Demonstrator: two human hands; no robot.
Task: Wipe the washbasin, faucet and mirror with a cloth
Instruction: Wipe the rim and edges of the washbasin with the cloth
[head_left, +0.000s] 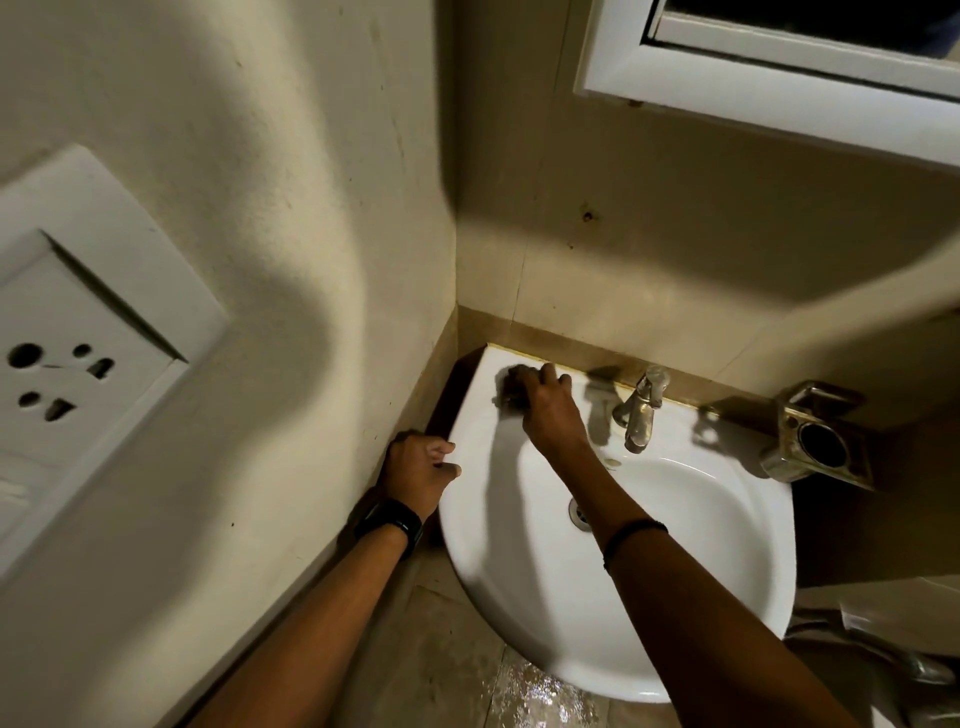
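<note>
A white washbasin (701, 582) is fixed to the back wall in a corner. My right hand (550, 410) presses a dark cloth (511, 387) onto the basin's back left deck, close to the wall. My left hand (421, 467) grips the basin's left rim, its fingers curled over the edge. A dull metal faucet (641, 408) stands at the back centre of the basin, to the right of my right hand. The white-framed mirror (779, 67) hangs on the wall above, cut off by the top edge.
A metal holder (818, 439) is mounted on the wall right of the faucet. A white socket plate (78, 332) sits on the left wall. The drain (579, 512) shows in the bowl. Wet tiled floor (540, 696) lies below the basin.
</note>
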